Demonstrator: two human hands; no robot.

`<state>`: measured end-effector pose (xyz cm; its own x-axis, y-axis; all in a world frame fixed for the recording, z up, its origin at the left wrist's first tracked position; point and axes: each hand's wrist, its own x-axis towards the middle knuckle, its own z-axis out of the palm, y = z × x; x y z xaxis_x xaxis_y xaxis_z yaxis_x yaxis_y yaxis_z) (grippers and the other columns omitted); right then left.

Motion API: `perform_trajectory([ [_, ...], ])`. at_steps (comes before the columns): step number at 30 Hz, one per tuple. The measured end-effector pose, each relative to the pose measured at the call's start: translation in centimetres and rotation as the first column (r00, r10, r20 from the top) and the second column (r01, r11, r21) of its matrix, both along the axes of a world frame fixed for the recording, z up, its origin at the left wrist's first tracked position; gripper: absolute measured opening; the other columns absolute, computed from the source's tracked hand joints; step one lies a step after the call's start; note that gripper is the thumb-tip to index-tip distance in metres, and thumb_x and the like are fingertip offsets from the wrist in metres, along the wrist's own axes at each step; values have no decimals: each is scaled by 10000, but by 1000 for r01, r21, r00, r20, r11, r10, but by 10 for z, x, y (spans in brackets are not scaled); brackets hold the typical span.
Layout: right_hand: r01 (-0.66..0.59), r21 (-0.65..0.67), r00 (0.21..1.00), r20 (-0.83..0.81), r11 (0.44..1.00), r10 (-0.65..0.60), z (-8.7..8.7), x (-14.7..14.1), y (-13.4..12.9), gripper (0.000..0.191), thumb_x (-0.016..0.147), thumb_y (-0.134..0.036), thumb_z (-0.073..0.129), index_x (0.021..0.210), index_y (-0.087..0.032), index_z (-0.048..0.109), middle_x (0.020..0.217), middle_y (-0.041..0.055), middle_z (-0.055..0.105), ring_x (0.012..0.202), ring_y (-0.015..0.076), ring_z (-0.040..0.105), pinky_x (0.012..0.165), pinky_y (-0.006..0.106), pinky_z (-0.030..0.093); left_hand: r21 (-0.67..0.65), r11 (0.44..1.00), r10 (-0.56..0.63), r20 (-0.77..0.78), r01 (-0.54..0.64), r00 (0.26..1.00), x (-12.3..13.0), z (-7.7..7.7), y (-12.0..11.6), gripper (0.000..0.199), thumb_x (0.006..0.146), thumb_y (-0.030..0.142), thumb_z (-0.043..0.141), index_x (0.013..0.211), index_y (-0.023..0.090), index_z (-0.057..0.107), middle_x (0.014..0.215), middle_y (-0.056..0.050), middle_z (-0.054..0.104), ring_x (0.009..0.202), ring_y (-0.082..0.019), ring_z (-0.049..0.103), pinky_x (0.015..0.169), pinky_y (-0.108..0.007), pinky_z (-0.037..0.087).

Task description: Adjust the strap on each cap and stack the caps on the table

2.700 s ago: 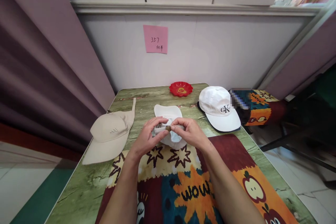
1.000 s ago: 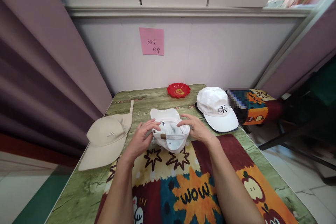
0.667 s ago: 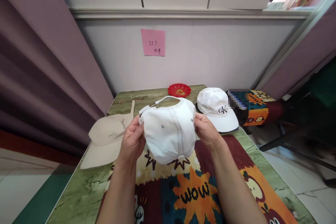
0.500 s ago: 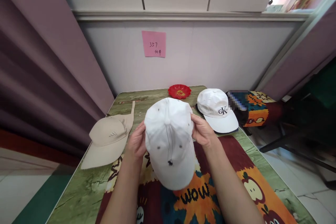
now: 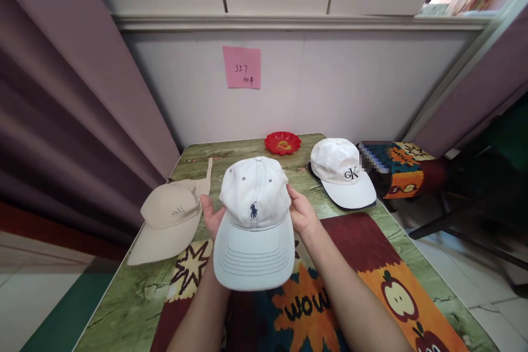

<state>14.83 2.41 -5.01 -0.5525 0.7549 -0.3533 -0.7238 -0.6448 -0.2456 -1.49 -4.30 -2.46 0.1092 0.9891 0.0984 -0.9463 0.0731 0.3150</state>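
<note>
A white baseball cap (image 5: 256, 198) with a small dark blue horse-and-rider emblem is held between my two hands, its brim toward me. My left hand (image 5: 213, 219) supports the cap's left side; the thumb sticks up apart from it and the other fingers are hidden behind the cap. On the opposite side, my right hand (image 5: 302, 212) grips the edge of the crown, its fingertips partly hidden. A beige cap (image 5: 169, 214) with a loose strap lies left of my left hand. Beyond my right hand sits another white cap (image 5: 340, 168) with black letters, stacked over a dark cap (image 5: 358, 207).
A red scalloped dish (image 5: 282, 143) stands at the back of the green marbled table (image 5: 119, 291). A colourful patterned mat (image 5: 371, 264) covers the table's near part. Behind is a pale wall with a pink note (image 5: 242, 67). A purple curtain (image 5: 82, 93) hangs at left.
The held cap has tilted so its front and brim now face me, and it has shifted slightly left. My left thumb has come away from the cap's side.
</note>
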Motion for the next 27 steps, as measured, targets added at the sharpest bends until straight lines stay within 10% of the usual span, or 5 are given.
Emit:
perform_trajectory([
  [8, 148, 302, 972, -219, 942, -82, 30, -10, -37, 751, 904, -746, 285, 1305, -198, 606, 1276, 114, 682, 1338, 289, 504, 1160, 574, 265, 13, 1000, 10, 66, -11, 998, -1, -6, 6, 934, 842, 802, 340, 1541, 182, 339, 1521, -156, 455, 1454, -363, 312, 1199, -545, 159],
  [19, -1, 309, 998, -66, 951, 23, 10, -7, -26, 692, 948, -649, 294, 1349, -160, 577, 1272, 108, 687, 1305, 270, 540, 1165, 524, 281, -103, 994, 24, 18, -22, 1000, 14, 24, -11, 937, 827, 806, 357, 1495, 152, 418, 1470, -180, 519, 1422, -401, 360, 1164, -564, 262],
  [27, 46, 176, 999, -20, 983, -43, 11, -4, -19, 648, 982, -556, 233, 1270, -132, 630, 1152, 121, 738, 1225, 266, 601, 1133, 504, 348, -138, 990, 18, -53, -25, 998, 10, 18, -5, 778, 909, 702, 301, 1446, 174, 493, 1395, -162, 597, 1391, -370, 428, 1145, -548, 312],
])
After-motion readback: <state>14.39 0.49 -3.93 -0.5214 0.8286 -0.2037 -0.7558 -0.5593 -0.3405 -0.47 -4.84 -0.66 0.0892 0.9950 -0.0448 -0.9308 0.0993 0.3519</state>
